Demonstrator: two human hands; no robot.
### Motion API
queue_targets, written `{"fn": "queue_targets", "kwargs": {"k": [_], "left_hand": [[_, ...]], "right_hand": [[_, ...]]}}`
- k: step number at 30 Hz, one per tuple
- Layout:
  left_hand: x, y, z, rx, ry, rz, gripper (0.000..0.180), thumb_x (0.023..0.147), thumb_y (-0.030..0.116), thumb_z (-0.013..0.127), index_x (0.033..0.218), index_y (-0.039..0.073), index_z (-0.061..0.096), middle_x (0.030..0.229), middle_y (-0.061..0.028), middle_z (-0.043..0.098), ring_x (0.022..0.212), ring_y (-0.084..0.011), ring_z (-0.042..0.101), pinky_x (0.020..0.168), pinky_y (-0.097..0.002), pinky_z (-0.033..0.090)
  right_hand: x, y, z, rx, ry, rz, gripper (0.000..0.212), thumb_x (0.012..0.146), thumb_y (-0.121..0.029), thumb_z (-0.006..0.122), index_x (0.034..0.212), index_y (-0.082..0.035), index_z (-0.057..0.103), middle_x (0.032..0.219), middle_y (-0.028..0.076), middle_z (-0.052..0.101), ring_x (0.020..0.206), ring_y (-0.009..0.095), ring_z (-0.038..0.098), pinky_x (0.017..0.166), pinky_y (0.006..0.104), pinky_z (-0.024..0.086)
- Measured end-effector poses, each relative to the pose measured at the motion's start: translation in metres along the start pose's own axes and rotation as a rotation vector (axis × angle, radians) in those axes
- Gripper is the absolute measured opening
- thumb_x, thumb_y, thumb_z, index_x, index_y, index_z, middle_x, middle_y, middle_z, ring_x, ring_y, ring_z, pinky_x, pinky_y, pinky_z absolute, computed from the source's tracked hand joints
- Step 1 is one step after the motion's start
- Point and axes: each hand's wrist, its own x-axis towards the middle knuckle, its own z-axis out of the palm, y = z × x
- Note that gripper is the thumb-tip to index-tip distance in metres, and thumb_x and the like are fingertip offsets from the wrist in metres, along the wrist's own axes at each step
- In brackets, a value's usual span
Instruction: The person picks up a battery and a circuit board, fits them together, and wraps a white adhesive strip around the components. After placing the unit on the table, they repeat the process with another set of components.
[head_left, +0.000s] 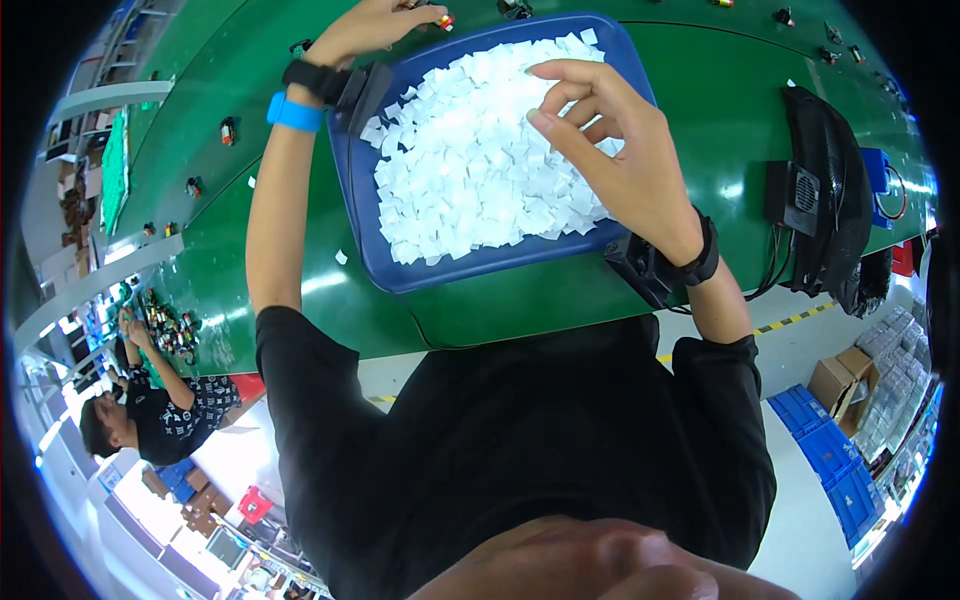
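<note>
A heap of small, square-cut white pieces (460,170) fills most of a deep-blue, rounded rectangular plastic tray (500,264). The right hand (625,135) is above the heap, toward 2 o'clock from its middle: thumb and index finger stand apart with a visible gap, the other fingers loosely curled, nothing visible between the tips. The white pieces lie beneath its fingertips and spread toward 8 o'clock from them.

The left hand (375,28) is beyond the tray's rim, between 10 and 11 o'clock. At its fingertips, toward 3 o'clock from the palm, is a small red-and-yellow component (446,20); whether the fingers grip it or only touch it, I cannot tell.

Around the tray spreads a glossy green tabletop (710,130). Toward 3 o'clock stands a black box with a round grille (795,197), beside a black bag (835,190). Farther out, blue plastic crates (825,450) lie toward 4 o'clock, and a co-worker (165,425) sits toward 8 o'clock.
</note>
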Motion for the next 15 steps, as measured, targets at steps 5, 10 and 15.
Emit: {"fn": "queue_targets", "kwargs": {"k": [5,10,15], "left_hand": [[0.043,-0.014,0.005,0.418,0.308,0.231,0.025,0.087,0.018,0.071,0.108,0.005,0.070,0.088,-0.0115,0.067,0.093,-0.0334,0.060,0.087,-0.0405,0.049],[0.047,0.025,0.033,0.780,0.666,0.722,0.018,0.088,0.016,0.070,0.104,0.006,0.070,0.085,-0.0100,0.067,0.088,-0.0311,0.061,0.084,-0.0413,0.051],[0.042,0.040,0.030,0.784,0.348,0.850,0.014,0.090,0.008,0.068,0.104,0.005,0.067,0.082,-0.0083,0.067,0.082,-0.0279,0.062,0.079,-0.0412,0.052]], "right_hand": [[-0.001,0.001,-0.002,0.065,0.041,0.067,0.039,0.093,-0.009,0.069,0.131,-0.007,0.059,0.093,0.000,0.066,0.076,0.009,0.065,0.065,0.0238,0.051],[-0.001,0.000,-0.001,0.083,0.034,0.105,0.041,0.093,-0.007,0.069,0.132,-0.008,0.058,0.094,-0.001,0.066,0.076,0.009,0.065,0.065,0.0232,0.051],[0.002,-0.001,0.001,0.090,0.018,0.109,0.041,0.093,-0.007,0.070,0.132,-0.008,0.057,0.094,-0.001,0.066,0.075,0.009,0.065,0.065,0.0225,0.050]]}}
